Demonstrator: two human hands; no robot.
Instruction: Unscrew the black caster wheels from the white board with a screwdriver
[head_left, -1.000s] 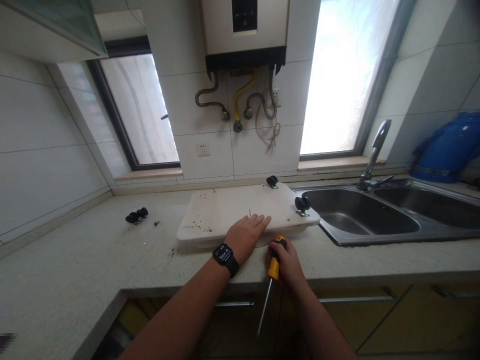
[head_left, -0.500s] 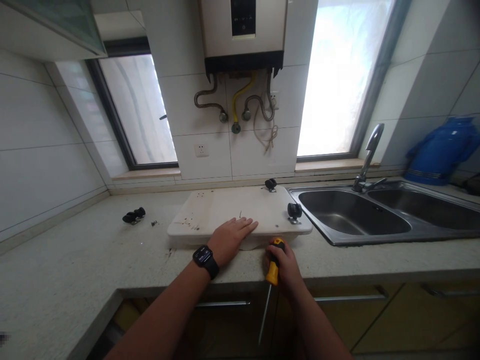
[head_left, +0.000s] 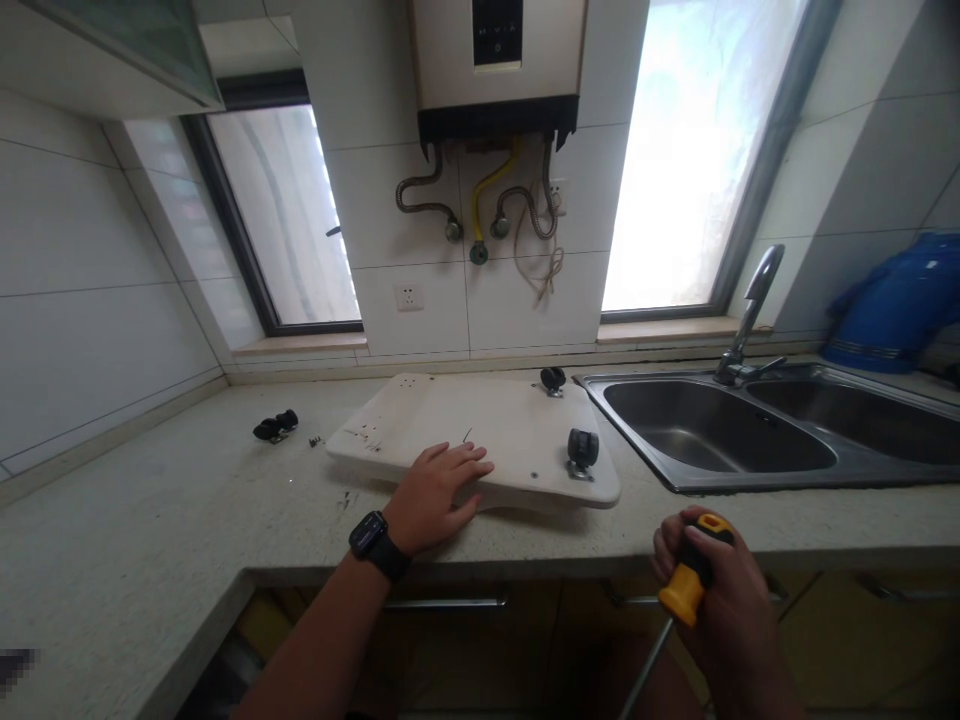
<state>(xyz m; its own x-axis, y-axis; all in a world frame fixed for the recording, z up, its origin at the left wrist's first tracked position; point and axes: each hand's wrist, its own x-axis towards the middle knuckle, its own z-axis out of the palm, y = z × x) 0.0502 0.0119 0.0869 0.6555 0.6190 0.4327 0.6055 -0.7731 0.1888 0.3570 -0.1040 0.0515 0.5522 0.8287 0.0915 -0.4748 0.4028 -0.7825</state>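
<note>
A white board (head_left: 480,425) with rounded corners lies on the counter, turned slightly askew. Two black caster wheels stand up from its right end, the front caster (head_left: 583,452) and the rear caster (head_left: 553,380). My left hand (head_left: 441,490), with a black watch at the wrist, rests on the board's front edge with its fingers spread. In front of the counter's edge, my right hand (head_left: 724,590) is wrapped round the handle of a yellow and black screwdriver (head_left: 686,585). Its shaft points downward, and the tip is out of sight.
Loose black casters (head_left: 275,425) lie on the counter at the left, beside small screws (head_left: 315,441). A steel double sink (head_left: 660,480) with a tap (head_left: 750,310) adjoins the board's right side. Drawer handles (head_left: 450,603) run below the counter edge. A water heater (head_left: 499,60) hangs above.
The board has turned, its right end now nearer to me. My right hand has moved away to the right with the screwdriver. My left hand has shifted slightly left, still on the board.
</note>
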